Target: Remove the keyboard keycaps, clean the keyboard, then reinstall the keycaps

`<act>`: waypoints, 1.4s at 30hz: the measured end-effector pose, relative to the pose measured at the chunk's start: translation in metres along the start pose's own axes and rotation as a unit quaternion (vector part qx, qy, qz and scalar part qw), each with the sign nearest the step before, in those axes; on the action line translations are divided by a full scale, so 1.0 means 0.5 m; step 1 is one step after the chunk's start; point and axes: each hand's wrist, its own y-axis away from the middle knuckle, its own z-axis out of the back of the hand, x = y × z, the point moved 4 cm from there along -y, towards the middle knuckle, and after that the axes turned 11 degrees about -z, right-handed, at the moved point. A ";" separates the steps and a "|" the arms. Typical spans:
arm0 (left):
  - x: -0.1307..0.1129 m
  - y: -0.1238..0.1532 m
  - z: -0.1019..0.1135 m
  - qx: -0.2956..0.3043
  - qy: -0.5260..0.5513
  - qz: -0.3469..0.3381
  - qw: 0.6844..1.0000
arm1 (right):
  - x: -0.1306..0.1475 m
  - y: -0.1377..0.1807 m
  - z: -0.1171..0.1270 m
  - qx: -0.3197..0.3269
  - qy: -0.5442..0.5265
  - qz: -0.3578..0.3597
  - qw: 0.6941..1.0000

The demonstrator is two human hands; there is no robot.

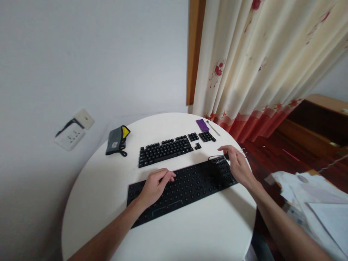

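Observation:
A black keyboard base (199,183) without its keycaps lies slanted across the white round table. My left hand (157,185) is over its left half, fingers curled and drawn together, with nothing visible in them. Above the right end is my right hand (237,165), its index finger reaching left and the other fingers bent. A small dark piece shows under these fingers and thin wires stick out behind the knuckles; what it is stays unclear. Beside the hand, a thin black cable (214,157) loops at the base's top edge. Behind lie removed black keycaps (165,150), set out in keyboard order.
On the round table (92,199), a grey and yellow cloth (116,139) lies at the left. A purple cloth (202,125) and a thin white stick-like tool (213,128) lie at the back right. Papers (312,203) are piled off the table's right side. Wall and curtain (231,72) stand behind.

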 end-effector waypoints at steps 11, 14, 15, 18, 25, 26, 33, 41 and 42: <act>0.005 0.001 -0.005 0.008 -0.003 0.008 1.000 | -0.124 0.126 -0.017 0.114 -0.065 -0.161 0.978; 0.006 0.002 -0.006 0.011 -0.003 0.010 1.000 | -0.118 0.130 -0.026 0.127 -0.044 -0.143 0.981; 0.007 0.002 -0.006 0.011 -0.002 0.010 1.000 | -0.114 0.132 -0.029 0.129 -0.021 -0.131 0.983; 0.009 0.002 -0.007 0.016 0.001 0.011 1.000 | -0.095 0.140 -0.038 0.119 0.106 -0.067 0.985; 0.014 0.002 -0.011 0.034 -0.004 0.023 0.999 | -0.078 0.143 -0.043 0.096 0.252 -0.019 0.963; 0.015 0.002 -0.012 0.036 -0.003 0.026 0.999 | -0.083 0.139 -0.041 0.106 0.218 -0.039 0.969; 0.017 0.002 -0.015 0.043 0.011 0.029 0.999 | -0.124 0.119 -0.035 0.141 -0.015 -0.138 0.980; 0.013 0.003 -0.015 0.043 0.009 0.017 0.999 | -0.097 0.113 -0.031 0.142 -0.105 -0.165 0.970; 0.011 0.003 -0.015 0.043 0.009 0.013 0.999 | -0.080 0.112 -0.036 0.140 -0.117 -0.158 0.970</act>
